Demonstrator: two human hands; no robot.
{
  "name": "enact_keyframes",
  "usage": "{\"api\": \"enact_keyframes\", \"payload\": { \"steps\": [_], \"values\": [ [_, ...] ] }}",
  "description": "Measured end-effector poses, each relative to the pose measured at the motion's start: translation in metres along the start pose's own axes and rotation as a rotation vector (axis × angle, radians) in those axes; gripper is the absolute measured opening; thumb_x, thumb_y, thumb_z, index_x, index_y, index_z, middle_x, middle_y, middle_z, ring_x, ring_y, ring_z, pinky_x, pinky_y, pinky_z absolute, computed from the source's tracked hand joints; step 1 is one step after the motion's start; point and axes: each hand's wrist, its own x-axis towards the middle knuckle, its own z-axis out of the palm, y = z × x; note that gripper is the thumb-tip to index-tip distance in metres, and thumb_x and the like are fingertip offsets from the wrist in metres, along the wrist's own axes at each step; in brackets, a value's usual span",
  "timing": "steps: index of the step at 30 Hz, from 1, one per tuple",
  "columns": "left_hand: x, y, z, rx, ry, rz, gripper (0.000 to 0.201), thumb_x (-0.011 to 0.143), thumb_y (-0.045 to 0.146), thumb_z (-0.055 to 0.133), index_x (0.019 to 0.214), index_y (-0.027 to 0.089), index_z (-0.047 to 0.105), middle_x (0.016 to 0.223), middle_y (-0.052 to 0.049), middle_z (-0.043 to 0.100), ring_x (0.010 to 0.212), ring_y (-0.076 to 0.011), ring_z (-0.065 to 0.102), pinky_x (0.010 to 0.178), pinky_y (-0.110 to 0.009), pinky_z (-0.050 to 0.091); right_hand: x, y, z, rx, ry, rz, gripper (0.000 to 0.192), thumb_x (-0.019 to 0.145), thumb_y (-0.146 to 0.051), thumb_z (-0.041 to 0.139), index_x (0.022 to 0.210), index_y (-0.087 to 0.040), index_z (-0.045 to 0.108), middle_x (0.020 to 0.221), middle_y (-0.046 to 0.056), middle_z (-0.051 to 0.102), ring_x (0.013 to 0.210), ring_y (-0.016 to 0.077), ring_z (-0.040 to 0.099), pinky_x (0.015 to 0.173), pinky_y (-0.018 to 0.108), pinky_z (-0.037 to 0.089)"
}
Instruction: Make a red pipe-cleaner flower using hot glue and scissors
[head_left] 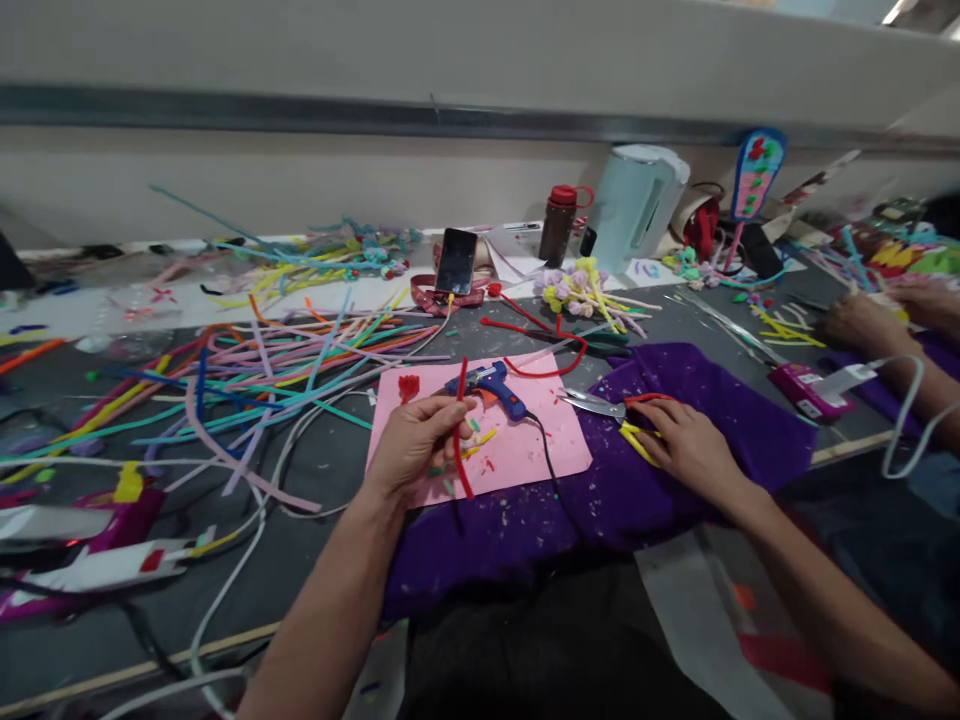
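- Left hand (pixel 420 435): thumb and fingers pinch a red stem (pixel 460 440) near its middle. Both ends stick out, one above the fingers, one below; probably held this way to keep its length in sight.
- Right hand (pixel 694 445): fingers bent over the yellow handle of the scissors (pixel 600 403); can't tell if they grip or just rest. Blades point away from these fingers, toward the left hand, likely so the handle sits within reach.
- Red strip just beside the right fingers; can't tell if a stem or part of the scissors.
- Glue gun (pixel 496 385): lies on the pink sheet (pixel 517 465), just beyond the left fingers, cord trailing toward the wearer. Sheet presumably there to catch drips and scraps; bits lie on it.
- Red flower (pixel 408 387): on the sheet, beyond and left of the left fingers, seemingly parked out of the way.
- Purple cloth (pixel 742 400): under the sheet and around the right hand, flecked with scraps; likely shields the surface (pixel 285 560).
- Stem pile (pixel 270 370): left of the left fingers, mixed colours, loosely heaped, maybe for easy picking.
- Phone (pixel 456 262): propped beyond the left fingers, cable plugged in, screen dark.
- Flower bunch (pixel 577 290): beyond the fingers, between the two hands.
- Co-worker's hand (pixel 859 325): well apart, right of the right fingers.
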Motion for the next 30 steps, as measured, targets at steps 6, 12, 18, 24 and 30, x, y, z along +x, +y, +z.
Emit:
{"api": "enact_keyframes", "payload": {
  "steps": [6, 12, 18, 24, 30],
  "values": [
    [0.0, -0.006, 0.005, 0.014, -0.047, -0.039, 0.034, 0.063, 0.037, 0.065, 0.084, 0.01, 0.064, 0.06, -0.003, 0.062, 0.031, -0.0011, 0.038, 0.032, -0.015, 0.031, 0.001, 0.021, 0.004, -0.075, -0.154, -0.107, 0.047, 0.076, -0.03, 0.049, 0.121, -0.018, 0.044, 0.111, 0.011, 0.054, 0.096, 0.0226, 0.052, 0.078, 0.033, 0.042],
    [0.006, -0.013, 0.0, -0.001, -0.126, -0.02, 0.035, 0.069, 0.039, 0.06, 0.087, 0.009, 0.062, 0.062, -0.004, 0.062, 0.032, -0.0014, 0.039, 0.033, -0.015, 0.031, 0.018, 0.027, -0.013, -0.175, -0.172, -0.064, 0.057, 0.066, -0.024, 0.052, 0.122, -0.019, 0.042, 0.097, 0.01, 0.059, 0.086, 0.0244, 0.057, 0.07, 0.032, 0.044],
    [0.004, -0.015, 0.002, -0.016, -0.167, -0.035, 0.035, 0.069, 0.039, 0.059, 0.086, 0.009, 0.062, 0.062, -0.005, 0.062, 0.032, -0.0015, 0.04, 0.032, -0.014, 0.028, -0.012, 0.022, -0.034, 0.14, -0.11, 0.154, 0.06, 0.071, -0.027, 0.051, 0.128, -0.025, 0.032, 0.112, 0.008, 0.053, 0.089, 0.0244, 0.056, 0.07, 0.034, 0.045],
    [-0.001, -0.019, 0.013, -0.012, -0.253, -0.111, 0.03, 0.071, 0.037, 0.056, 0.083, 0.01, 0.061, 0.062, -0.004, 0.062, 0.03, -0.0014, 0.037, 0.029, -0.015, 0.022, -0.045, -0.056, -0.033, 1.041, -0.46, 0.314, 0.069, 0.075, -0.034, 0.052, 0.134, -0.028, 0.016, 0.081, 0.003, 0.054, 0.058, 0.0123, 0.052, 0.047, 0.021, 0.041],
    [-0.013, -0.022, 0.029, 0.009, -0.342, -0.173, 0.026, 0.071, 0.035, 0.057, 0.08, 0.011, 0.059, 0.056, -0.002, 0.061, 0.03, -0.0027, 0.04, 0.028, -0.014, 0.023, -0.046, -0.088, -0.035, 1.048, -0.516, 0.191, 0.061, 0.074, -0.033, 0.055, 0.129, -0.027, 0.031, 0.097, 0.003, 0.054, 0.078, 0.0146, 0.051, 0.071, 0.027, 0.042]
  ]
}}
